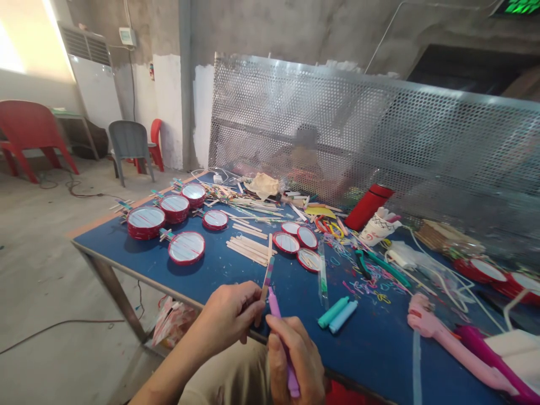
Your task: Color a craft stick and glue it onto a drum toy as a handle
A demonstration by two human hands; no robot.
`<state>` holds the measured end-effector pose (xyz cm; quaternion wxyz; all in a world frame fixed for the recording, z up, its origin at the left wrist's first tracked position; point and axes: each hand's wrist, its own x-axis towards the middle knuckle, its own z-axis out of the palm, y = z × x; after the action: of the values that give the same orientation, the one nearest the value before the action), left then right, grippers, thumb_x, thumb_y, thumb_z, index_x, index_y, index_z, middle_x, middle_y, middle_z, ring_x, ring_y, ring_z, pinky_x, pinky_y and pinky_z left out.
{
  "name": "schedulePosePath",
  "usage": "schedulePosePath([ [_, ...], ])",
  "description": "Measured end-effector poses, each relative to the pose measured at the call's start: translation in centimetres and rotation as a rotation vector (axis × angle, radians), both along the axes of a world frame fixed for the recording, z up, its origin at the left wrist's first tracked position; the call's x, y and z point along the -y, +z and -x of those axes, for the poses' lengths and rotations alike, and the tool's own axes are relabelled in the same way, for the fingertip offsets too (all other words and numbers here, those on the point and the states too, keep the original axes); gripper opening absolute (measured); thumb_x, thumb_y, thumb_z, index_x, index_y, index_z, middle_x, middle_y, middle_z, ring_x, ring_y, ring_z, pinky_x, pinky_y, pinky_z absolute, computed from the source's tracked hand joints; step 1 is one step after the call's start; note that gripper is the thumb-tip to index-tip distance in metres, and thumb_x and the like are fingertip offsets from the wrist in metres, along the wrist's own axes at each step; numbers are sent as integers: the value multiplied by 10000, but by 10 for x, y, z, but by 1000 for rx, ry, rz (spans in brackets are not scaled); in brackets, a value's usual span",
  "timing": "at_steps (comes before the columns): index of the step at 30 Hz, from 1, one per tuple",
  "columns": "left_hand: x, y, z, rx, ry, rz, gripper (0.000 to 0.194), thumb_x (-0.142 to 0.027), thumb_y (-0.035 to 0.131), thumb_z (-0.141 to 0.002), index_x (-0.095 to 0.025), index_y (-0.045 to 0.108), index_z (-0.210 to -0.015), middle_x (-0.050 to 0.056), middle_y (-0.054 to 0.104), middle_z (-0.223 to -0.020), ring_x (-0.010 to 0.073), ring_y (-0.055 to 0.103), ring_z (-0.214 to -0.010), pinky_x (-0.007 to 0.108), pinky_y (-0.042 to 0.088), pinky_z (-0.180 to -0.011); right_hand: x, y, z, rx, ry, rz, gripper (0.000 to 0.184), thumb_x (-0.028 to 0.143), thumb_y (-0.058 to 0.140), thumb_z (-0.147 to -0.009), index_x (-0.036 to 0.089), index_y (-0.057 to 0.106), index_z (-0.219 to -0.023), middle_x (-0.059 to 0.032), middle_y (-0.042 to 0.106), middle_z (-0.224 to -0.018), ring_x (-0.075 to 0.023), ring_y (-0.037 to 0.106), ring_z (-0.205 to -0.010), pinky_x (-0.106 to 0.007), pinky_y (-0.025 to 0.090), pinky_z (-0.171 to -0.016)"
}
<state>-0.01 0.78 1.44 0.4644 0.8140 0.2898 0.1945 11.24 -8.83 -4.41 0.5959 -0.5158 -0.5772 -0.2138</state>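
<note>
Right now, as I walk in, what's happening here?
The person's left hand holds a thin wooden stick with coloured bands, while the right hand holds a purple marker, its tip close to the stick. A teal marker and a light-blue marker lie side by side on the blue tabletop. Farther back lie plain wooden sticks and round, red-sided, pale-topped objects.

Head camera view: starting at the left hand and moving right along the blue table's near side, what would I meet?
Bare left hand → slim purple plastic marker → teal plastic marker → light blue plastic marker → pink plastic tool with a long handle.
</note>
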Motion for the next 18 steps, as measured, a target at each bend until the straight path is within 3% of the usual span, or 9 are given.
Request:
schedulePosePath([
  [18,-1,-1,1,-11,-5,-2,213,-280,438,-933,-191,520,-759,-61,576,-642,63,578,-437,122,372,-408,1,3,-1,26,-1,-4,209,134,515,-902,137,667,-1045,-42,677,-834,-133,646,-756,-252,485,-701],
])
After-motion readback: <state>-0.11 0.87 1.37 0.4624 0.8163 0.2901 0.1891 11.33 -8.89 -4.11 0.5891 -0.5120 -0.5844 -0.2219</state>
